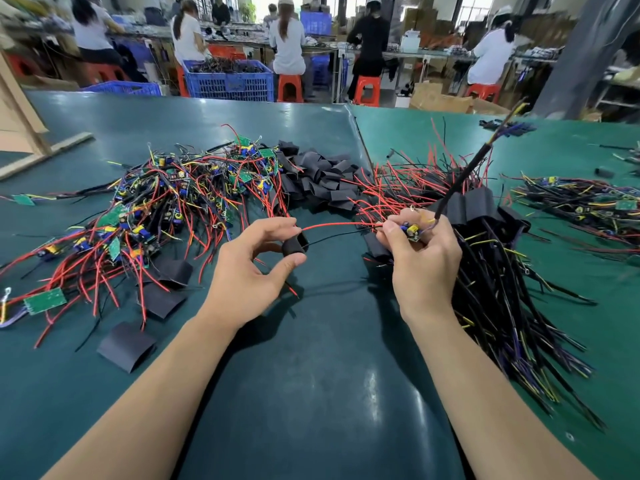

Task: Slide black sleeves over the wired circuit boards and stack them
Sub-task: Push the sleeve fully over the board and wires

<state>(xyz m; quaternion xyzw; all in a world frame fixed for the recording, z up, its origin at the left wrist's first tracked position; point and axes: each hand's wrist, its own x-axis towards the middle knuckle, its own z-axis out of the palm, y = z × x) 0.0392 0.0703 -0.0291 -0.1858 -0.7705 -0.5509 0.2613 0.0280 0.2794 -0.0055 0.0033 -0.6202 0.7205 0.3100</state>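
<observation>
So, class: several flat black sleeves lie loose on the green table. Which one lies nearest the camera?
The flat black sleeve at lower left, beside the left forearm. It lies alone on the green table; the other loose sleeves sit farther back by the wire pile.

Listed from my remote seat: green table mat (pixel 311 393); wooden frame (pixel 24 133) far left; blue crate (pixel 230 81) holding dark parts behind the table; orange stools (pixel 290 88); seated workers (pixel 289 39) at distant benches; cardboard box (pixel 440 97).
</observation>
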